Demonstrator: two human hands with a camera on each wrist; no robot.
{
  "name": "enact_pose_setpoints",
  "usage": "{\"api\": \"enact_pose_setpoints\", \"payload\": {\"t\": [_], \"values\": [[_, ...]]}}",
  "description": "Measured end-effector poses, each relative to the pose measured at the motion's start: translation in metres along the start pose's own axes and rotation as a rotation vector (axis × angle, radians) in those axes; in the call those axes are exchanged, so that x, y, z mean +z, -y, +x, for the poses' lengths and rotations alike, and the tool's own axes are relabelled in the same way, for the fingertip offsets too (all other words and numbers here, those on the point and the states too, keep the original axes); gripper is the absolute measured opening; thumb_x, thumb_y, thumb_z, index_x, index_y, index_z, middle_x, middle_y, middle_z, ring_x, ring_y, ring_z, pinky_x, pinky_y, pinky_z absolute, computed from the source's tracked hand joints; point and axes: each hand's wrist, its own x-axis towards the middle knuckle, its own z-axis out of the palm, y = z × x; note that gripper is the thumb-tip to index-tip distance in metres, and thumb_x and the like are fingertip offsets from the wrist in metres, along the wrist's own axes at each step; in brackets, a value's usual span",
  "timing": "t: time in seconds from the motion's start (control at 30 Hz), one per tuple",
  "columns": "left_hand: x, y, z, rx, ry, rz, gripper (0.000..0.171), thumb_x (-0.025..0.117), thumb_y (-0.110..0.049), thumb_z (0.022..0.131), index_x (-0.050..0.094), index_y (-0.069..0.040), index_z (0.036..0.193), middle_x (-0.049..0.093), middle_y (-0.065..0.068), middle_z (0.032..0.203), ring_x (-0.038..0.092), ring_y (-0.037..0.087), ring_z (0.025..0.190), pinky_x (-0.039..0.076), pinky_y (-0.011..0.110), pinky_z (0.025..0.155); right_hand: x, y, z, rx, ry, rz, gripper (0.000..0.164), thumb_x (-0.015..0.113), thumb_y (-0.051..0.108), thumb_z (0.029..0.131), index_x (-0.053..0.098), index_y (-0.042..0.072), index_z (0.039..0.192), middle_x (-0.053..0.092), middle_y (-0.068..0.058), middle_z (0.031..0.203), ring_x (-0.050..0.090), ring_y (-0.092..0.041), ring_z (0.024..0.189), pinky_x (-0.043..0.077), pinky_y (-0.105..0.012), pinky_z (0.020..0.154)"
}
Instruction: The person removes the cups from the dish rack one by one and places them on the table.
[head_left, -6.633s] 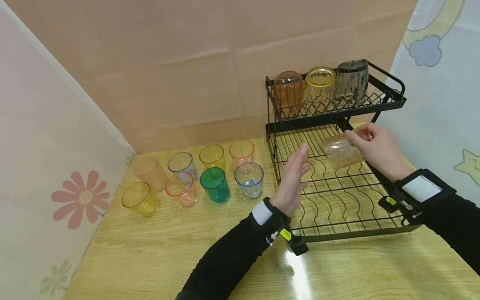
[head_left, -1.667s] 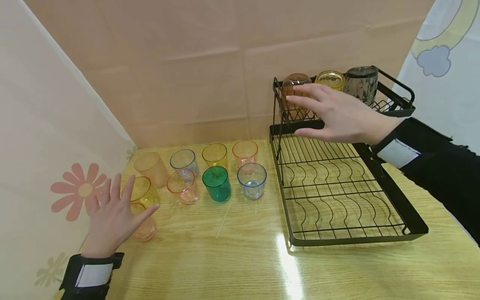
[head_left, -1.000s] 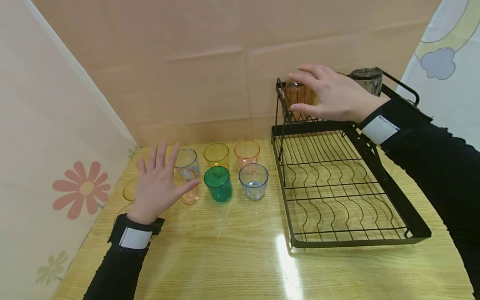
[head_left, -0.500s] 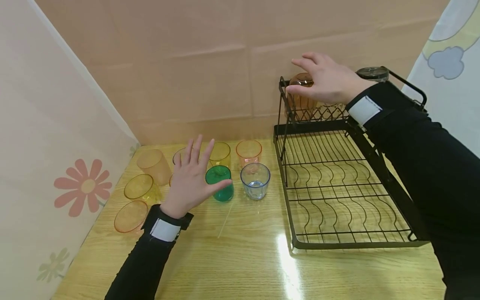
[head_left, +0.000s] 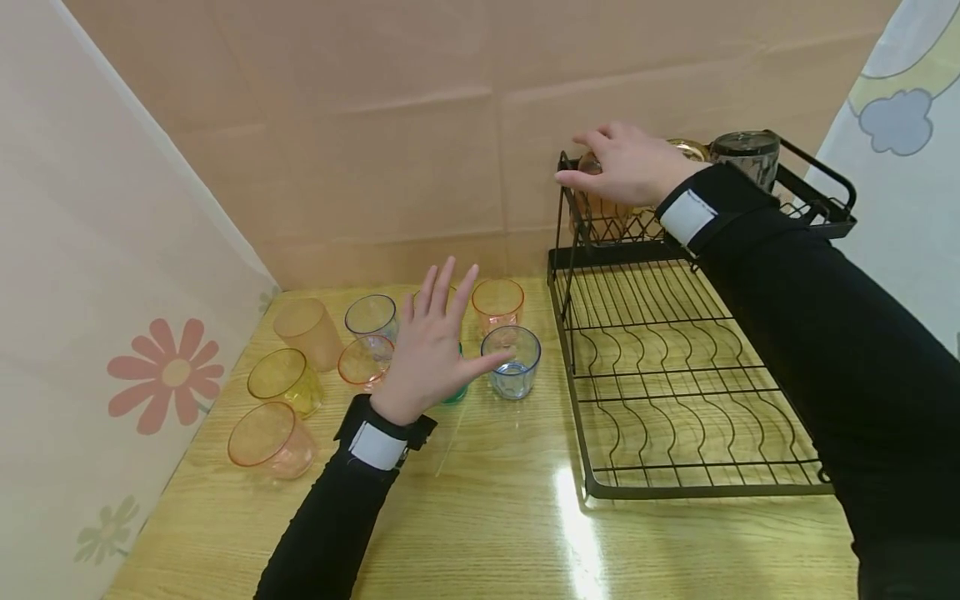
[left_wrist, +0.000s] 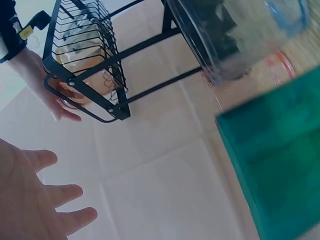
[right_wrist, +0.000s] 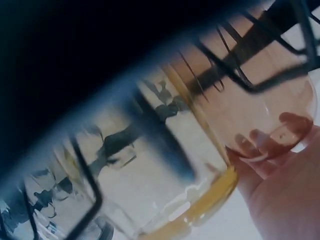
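My right hand (head_left: 630,167) is at the left end of the rack's upper shelf, thumb and fingers around the base of an upside-down orange-brown glass (right_wrist: 265,110). Its fingertips show through that glass in the right wrist view. Beside it stand an upside-down yellow-rimmed glass (right_wrist: 165,165) and a grey glass (head_left: 746,158). My left hand (head_left: 431,358) holds nothing, its fingers spread, over the glasses on the table. It mostly covers the green glass (left_wrist: 280,155) in the head view. Just right of it stands a blue-rimmed clear glass (head_left: 512,367).
The black two-tier dish rack (head_left: 705,492) stands on the wooden table (head_left: 480,542). At left are a pink glass (head_left: 288,450), a yellow glass (head_left: 300,392) and a frosted peach glass (head_left: 311,333). More coloured-rim glasses, including a red-rimmed one (head_left: 498,308), stand behind.
The pink glass from the right hand now stands at the table's front left. My right hand has moved left and down onto the orange-brown glass. My left hand has swept right across the glasses.
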Motion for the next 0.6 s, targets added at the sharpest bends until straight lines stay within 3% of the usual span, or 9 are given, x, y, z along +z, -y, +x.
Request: {"api": "enact_pose_setpoints", "payload": {"t": [0.23, 0.43, 0.5, 0.6], "values": [[0.006, -0.010, 0.006, 0.009, 0.028, -0.049, 0.106, 0.065, -0.065, 0.080, 0.008, -0.021, 0.158, 0.001, 0.006, 0.163, 0.000, 0.030, 0.147, 0.016, 0.066, 0.108, 0.006, -0.004, 0.008, 0.022, 0.010, -0.065, 0.082, 0.024, 0.064, 0.098, 0.027, 0.001, 0.150, 0.030, -0.035, 0.145, 0.034, -0.053, 0.127, 0.030, -0.066, 0.099], [0.012, -0.013, 0.006, 0.008, 0.046, -0.064, 0.103, 0.063, -0.066, 0.081, 0.011, -0.019, 0.158, 0.000, 0.004, 0.163, 0.000, 0.029, 0.147, 0.016, 0.065, 0.108, 0.009, -0.005, 0.008, 0.018, -0.061, -0.073, 0.065, 0.028, 0.055, 0.102, 0.044, 0.000, 0.132, 0.046, -0.031, 0.123, 0.050, -0.048, 0.107, 0.042, -0.061, 0.085], [0.013, -0.013, 0.005, 0.012, 0.049, -0.083, 0.102, 0.060, -0.067, 0.082, 0.010, -0.019, 0.158, 0.000, 0.004, 0.163, -0.001, 0.028, 0.147, 0.014, 0.065, 0.109, 0.011, -0.003, 0.007, 0.017, -0.090, -0.085, 0.057, 0.029, 0.050, 0.103, 0.045, 0.001, 0.128, 0.047, -0.028, 0.116, 0.050, -0.045, 0.101, 0.044, -0.059, 0.080], [0.016, -0.015, 0.004, 0.023, 0.043, -0.120, 0.102, 0.045, -0.079, 0.082, 0.008, -0.020, 0.158, 0.000, 0.005, 0.163, -0.002, 0.028, 0.147, 0.011, 0.064, 0.109, 0.012, 0.000, 0.007, 0.015, -0.125, -0.101, 0.049, 0.029, 0.043, 0.104, 0.047, 0.002, 0.123, 0.046, -0.025, 0.109, 0.048, -0.042, 0.094, 0.044, -0.057, 0.074]]}}
